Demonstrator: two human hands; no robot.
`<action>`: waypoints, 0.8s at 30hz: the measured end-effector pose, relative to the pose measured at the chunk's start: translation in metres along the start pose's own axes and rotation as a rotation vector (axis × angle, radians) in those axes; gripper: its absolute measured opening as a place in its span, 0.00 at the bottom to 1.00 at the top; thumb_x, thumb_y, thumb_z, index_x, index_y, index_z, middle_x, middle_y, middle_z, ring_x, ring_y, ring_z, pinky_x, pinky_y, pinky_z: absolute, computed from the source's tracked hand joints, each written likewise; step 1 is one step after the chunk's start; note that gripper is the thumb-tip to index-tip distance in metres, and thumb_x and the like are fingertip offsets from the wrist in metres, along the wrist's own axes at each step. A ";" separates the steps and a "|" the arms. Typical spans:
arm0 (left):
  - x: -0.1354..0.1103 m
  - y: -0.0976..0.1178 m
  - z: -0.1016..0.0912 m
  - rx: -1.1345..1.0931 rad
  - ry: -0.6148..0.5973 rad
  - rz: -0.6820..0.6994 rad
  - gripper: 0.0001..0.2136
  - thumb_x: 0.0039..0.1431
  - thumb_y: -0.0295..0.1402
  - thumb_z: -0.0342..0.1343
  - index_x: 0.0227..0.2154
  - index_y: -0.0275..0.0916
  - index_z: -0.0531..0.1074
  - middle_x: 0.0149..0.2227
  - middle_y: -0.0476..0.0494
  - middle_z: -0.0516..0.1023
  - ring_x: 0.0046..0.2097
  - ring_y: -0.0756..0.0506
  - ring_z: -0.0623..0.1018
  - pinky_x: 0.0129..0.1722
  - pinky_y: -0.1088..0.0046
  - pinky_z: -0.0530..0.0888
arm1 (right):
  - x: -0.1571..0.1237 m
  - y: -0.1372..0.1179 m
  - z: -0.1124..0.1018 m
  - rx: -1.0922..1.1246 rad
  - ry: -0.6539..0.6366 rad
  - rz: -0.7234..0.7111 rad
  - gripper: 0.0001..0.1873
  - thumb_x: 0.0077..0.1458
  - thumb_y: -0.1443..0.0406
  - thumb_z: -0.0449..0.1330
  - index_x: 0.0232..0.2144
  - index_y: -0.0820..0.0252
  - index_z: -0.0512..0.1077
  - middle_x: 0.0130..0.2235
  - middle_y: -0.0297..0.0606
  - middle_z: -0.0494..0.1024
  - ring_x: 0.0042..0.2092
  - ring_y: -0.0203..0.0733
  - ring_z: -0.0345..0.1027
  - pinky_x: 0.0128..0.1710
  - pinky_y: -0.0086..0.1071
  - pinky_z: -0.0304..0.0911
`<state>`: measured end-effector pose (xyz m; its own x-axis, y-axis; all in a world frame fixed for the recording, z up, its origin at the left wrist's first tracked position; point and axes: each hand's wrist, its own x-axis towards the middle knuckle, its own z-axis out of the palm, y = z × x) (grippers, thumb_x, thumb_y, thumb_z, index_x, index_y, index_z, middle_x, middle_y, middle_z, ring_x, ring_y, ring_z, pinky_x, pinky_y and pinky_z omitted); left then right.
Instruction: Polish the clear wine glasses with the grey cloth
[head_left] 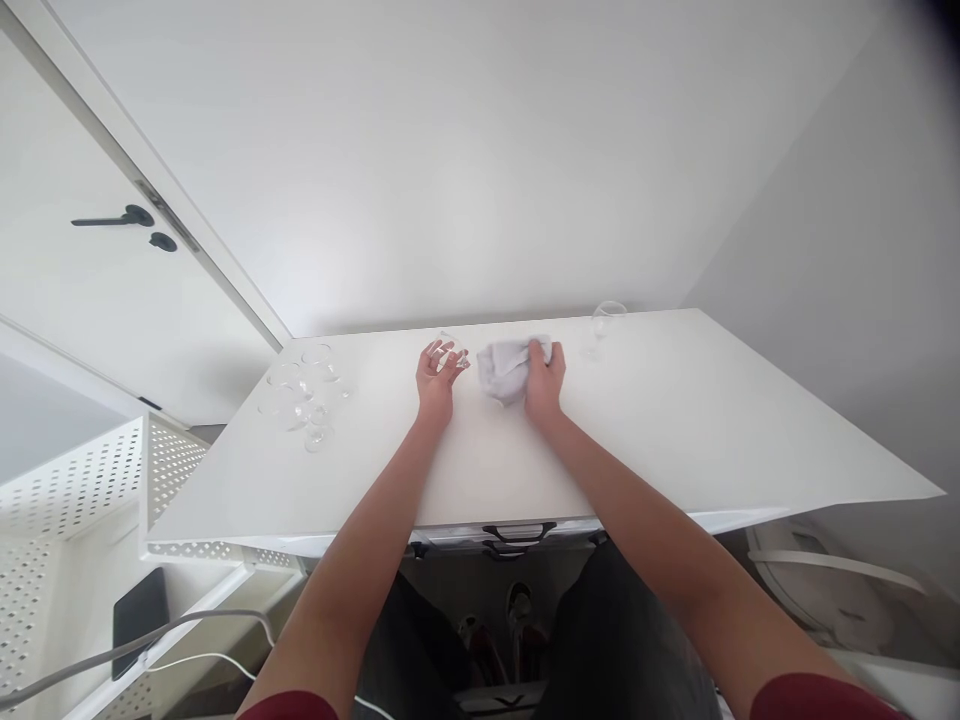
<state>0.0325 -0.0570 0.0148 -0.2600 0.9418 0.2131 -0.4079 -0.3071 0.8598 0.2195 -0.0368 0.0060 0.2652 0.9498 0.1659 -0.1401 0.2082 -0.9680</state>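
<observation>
A clear wine glass (454, 344) is held in the curled fingers of my left hand (437, 378), over the middle of the white tabletop (495, 465); its stem is hard to make out. Just to the right, my right hand (545, 385) grips a bunched light grey cloth (506, 370). A small gap lies between cloth and glass. On the left part of the top stands a group of several clear stemmed glasses (304, 385), their outlines overlapping. Another wine glass (608, 318) stands upright toward the back right.
Behind the top rises a white wall (465, 180). A door with a black handle (112, 217) is at the left. Drawer handles (519, 533) show under the front edge. Perforated white shelving (75, 480) with a cable (187, 620) sits lower left, and a chair-like white frame (836, 562) lower right.
</observation>
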 end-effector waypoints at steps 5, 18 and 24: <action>0.000 0.002 -0.001 -0.027 0.015 0.058 0.29 0.54 0.47 0.73 0.56 0.47 0.70 0.64 0.38 0.67 0.57 0.37 0.81 0.58 0.56 0.78 | 0.009 0.012 -0.007 -0.069 0.432 -0.112 0.19 0.61 0.46 0.59 0.41 0.49 0.60 0.43 0.37 0.70 0.46 0.45 0.67 0.44 0.38 0.67; -0.014 0.012 0.012 0.061 -0.187 0.129 0.32 0.46 0.40 0.78 0.52 0.51 0.68 0.59 0.40 0.71 0.59 0.36 0.80 0.58 0.53 0.77 | -0.008 -0.006 0.016 0.339 -0.348 0.303 0.23 0.45 0.49 0.74 0.31 0.53 0.68 0.35 0.36 0.77 0.40 0.46 0.71 0.40 0.40 0.69; -0.016 0.015 0.014 0.083 -0.213 0.161 0.30 0.48 0.39 0.77 0.51 0.50 0.68 0.58 0.40 0.72 0.58 0.37 0.80 0.58 0.54 0.77 | -0.010 -0.003 0.011 0.244 -0.264 0.248 0.23 0.36 0.55 0.79 0.31 0.55 0.73 0.34 0.34 0.77 0.37 0.43 0.70 0.38 0.38 0.67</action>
<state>0.0430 -0.0753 0.0311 -0.1225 0.8919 0.4354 -0.3007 -0.4514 0.8401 0.2072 -0.0442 0.0090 -0.0530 0.9986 0.0071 -0.3986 -0.0146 -0.9170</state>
